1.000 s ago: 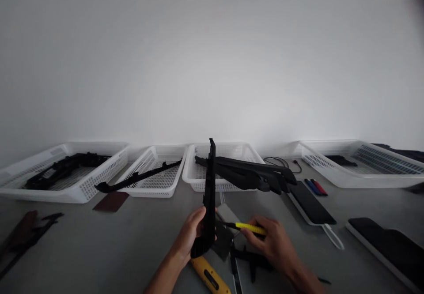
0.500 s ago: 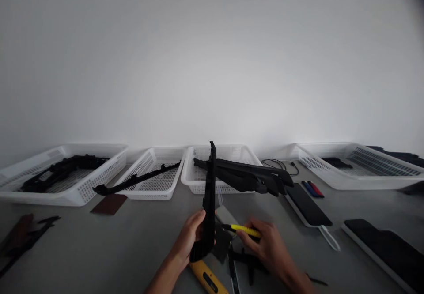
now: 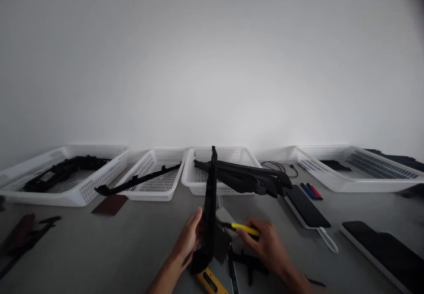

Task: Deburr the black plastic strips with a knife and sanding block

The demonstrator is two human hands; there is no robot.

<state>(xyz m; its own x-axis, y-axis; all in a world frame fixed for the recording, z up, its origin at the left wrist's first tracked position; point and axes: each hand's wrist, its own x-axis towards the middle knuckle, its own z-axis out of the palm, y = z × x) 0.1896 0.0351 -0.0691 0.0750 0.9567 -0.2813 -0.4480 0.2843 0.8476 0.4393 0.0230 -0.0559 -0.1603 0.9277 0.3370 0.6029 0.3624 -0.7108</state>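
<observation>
My left hand (image 3: 188, 240) is closed around the lower part of a long black plastic trim piece (image 3: 209, 205), which stands roughly upright in front of me. In my right hand (image 3: 267, 241) is a yellow utility knife (image 3: 245, 229), its dark tip pointing left toward the trim piece. The tip is close to the piece's right edge; whether it touches I cannot tell. Below the trim piece lies a yellow-orange tool (image 3: 212, 281) with a dark panel, partly hidden. Dark sheet material (image 3: 221, 243) and black parts (image 3: 248, 261) lie under and between my hands.
White baskets line the wall: a left one (image 3: 79, 197) with black parts, a narrower one (image 3: 149, 195) with one strip across it, a middle one (image 3: 188, 182) with several trims jutting right, and a right one (image 3: 364, 185). A phone-like slab (image 3: 308, 208) and markers (image 3: 311, 191) lie right.
The trim piece has tilted slightly and its lower end sits a little lower, covering more of the yellow-orange tool. The knife stays beside it, almost unmoved. The view has shifted slightly.
</observation>
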